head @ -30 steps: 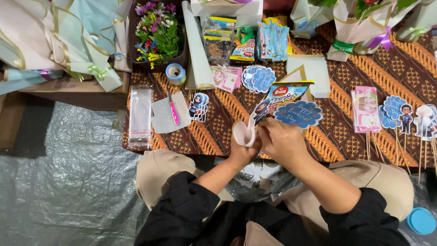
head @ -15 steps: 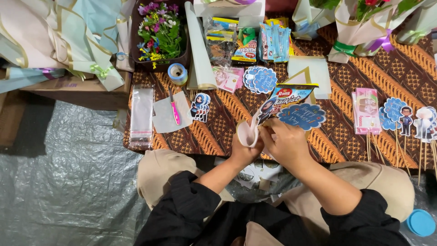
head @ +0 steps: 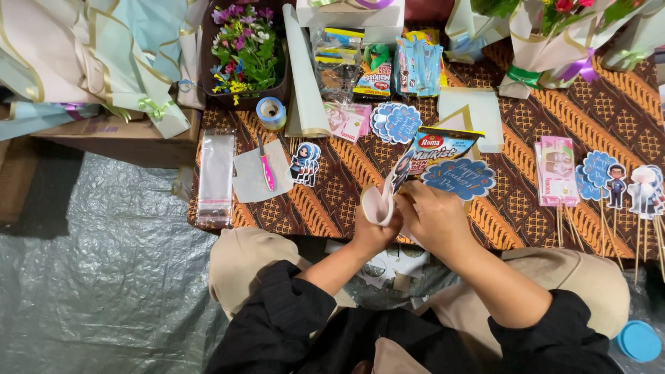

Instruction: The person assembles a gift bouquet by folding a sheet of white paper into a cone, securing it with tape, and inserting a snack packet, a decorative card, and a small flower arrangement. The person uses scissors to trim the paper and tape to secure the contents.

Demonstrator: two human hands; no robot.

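My left hand [head: 374, 232] grips a pale pink sheet of wrapping paper [head: 379, 201] rolled into a cone, just over the near edge of the brown patterned cloth [head: 332, 187]. My right hand [head: 436, 218] pinches the cone's upper edge from the right, fingers closed on it. Sticking out above the cone are a snack packet [head: 440, 149], a blue scalloped greeting tag [head: 450, 176] and a small cartoon figure cutout [head: 400, 170]. My forearms are in black sleeves and my knees flank the hands.
On the cloth lie a pink craft knife [head: 267, 172] on a paper square, a clear plastic sleeve [head: 216, 176], a blue tape roll [head: 271, 111], a figure sticker [head: 305, 163], blue tags [head: 396, 123], banknote picks [head: 557, 170] and figure picks [head: 623, 183]. Flowers [head: 246, 45] and wrapped bouquets [head: 554, 34] stand behind.
My hands keep working the cone in nearly the same place; the paper edge has been turned slightly and the packet and tag sit a little differently above it.
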